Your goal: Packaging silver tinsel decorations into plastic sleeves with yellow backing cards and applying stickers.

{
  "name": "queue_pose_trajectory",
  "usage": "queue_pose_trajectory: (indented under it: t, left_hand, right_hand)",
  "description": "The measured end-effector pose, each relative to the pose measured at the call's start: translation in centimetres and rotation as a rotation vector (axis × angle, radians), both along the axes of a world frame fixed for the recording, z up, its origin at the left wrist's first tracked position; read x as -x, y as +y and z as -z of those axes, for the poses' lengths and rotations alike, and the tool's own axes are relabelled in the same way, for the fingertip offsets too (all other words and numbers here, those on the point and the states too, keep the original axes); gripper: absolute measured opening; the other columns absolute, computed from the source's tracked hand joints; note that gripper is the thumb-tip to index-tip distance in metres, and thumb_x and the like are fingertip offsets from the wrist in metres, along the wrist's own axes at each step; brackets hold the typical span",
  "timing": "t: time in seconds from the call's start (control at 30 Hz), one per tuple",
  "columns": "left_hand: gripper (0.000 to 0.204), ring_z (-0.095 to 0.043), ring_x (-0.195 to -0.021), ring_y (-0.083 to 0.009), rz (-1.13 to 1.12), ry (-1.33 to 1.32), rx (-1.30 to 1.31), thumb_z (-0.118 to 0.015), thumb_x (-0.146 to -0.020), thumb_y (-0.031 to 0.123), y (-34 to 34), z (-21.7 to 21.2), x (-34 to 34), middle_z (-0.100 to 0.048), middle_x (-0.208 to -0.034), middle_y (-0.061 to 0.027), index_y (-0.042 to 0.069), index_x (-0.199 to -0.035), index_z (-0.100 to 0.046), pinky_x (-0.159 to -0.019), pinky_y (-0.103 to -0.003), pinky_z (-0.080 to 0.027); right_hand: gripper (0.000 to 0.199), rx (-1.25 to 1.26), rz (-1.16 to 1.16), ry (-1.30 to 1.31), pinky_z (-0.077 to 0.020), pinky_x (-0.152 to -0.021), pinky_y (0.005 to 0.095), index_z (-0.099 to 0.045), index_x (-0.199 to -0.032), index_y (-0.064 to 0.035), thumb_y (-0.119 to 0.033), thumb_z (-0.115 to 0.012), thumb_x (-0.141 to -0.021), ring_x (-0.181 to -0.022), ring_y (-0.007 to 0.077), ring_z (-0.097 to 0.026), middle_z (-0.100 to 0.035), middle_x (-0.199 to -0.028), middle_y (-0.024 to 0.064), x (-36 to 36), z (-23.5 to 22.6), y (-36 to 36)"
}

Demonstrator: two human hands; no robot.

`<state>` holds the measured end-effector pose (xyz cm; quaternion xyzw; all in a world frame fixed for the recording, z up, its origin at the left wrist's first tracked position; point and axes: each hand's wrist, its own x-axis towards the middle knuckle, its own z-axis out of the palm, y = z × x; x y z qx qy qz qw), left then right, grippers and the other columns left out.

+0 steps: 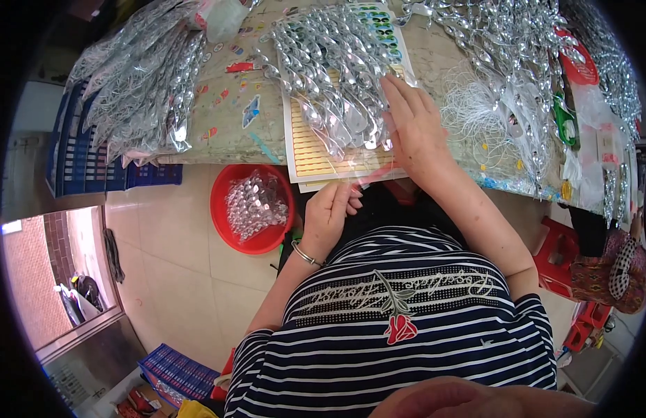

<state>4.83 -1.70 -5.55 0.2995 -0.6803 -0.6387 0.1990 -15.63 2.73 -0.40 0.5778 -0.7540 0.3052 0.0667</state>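
Silver twisted foil strands (337,87) lie in a bundle before me, on top of printed sheets (302,150) at the table's near edge. My right hand (419,132) rests along the right side of the bundle, its fingers stretched out and pointing away from me. Clear plastic film (361,167) reaches from the near end of the strands over the edge; whether it is a bag around them I cannot make out. At this end my left hand (328,212) is closed, pinching the film between thumb and fingers just below the tabletop.
Packed silver strands (156,90) are heaped at the left, over a blue crate (75,139). White string (473,111), more silver strands (525,42) and a green-handled tool (565,120) lie to the right. A red basin (220,226) on the floor holds a bag of silver pieces (253,207).
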Motion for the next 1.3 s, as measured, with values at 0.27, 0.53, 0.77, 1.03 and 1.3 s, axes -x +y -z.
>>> queue_pose_trajectory:
  t: [0.27,0.53,0.77,1.03,1.3]
  left_hand:
    - [0.034,-0.055,-0.062,-0.0069,0.015,0.009,0.008,-0.042,-0.101,0.024,0.1,-0.7,0.4,-0.064,-0.073,-0.0045,-0.001,-0.09,-0.062,-0.058,-0.02,-0.044]
    - [0.03,-0.059,-0.062,-0.0105,0.001,0.012,0.0,-0.045,-0.1,0.019,0.0,-0.8,0.3,-0.063,-0.073,-0.0071,-0.004,-0.089,-0.061,-0.059,-0.022,-0.048]
    - [0.033,-0.055,-0.063,-0.0068,0.013,0.042,0.019,-0.04,-0.102,0.023,0.2,-0.6,0.6,-0.064,-0.075,-0.0046,-0.001,-0.093,-0.062,-0.057,-0.02,-0.043]
    - [0.032,-0.057,-0.061,-0.0095,0.008,0.001,-0.01,-0.043,-0.101,0.022,0.1,-0.2,0.3,-0.064,-0.073,-0.0064,-0.002,-0.092,-0.062,-0.056,-0.022,-0.044]
    - [0.032,-0.058,-0.062,-0.0095,0.004,0.023,0.01,-0.042,-0.101,0.022,0.0,0.0,0.3,-0.064,-0.074,-0.0059,-0.002,-0.092,-0.062,-0.056,-0.022,-0.044]
  right_hand:
    - [0.035,0.026,-0.023,-0.36,-0.048,-0.078,0.0366,-0.052,-0.124,0.0012,-0.01,-0.053,-0.091,-0.087,0.0337,-0.06,-0.061,-0.102,0.019,0.9,-0.2,0.4]
    - [0.031,-0.218,-0.064,-1.37,-0.0356,-0.051,0.0175,-0.053,-0.125,-0.0012,-0.017,-0.051,-0.097,-0.057,0.0017,-0.044,-0.052,-0.072,-0.0042,-1.8,-3.1,3.9]
    - [0.039,-0.416,-0.188,-1.333,-0.0353,-0.045,0.0188,-0.047,-0.134,-0.0048,-0.022,-0.047,-0.1,-0.05,0.0038,-0.044,-0.051,-0.065,-0.0025,-3.4,-3.4,2.8]
    - [0.038,-0.013,-0.275,-0.61,-0.0513,-0.063,0.0334,-0.05,-0.13,-0.0062,-0.022,-0.053,-0.095,-0.066,0.0255,-0.064,-0.064,-0.075,0.0102,-3.6,1.4,-0.4]
    - [0.023,-0.263,-0.221,-0.465,-0.05,-0.06,0.0425,-0.052,-0.1,-0.0054,-0.024,-0.06,-0.09,-0.07,0.036,-0.064,-0.065,-0.075,0.016,-4.1,-0.4,-1.3]
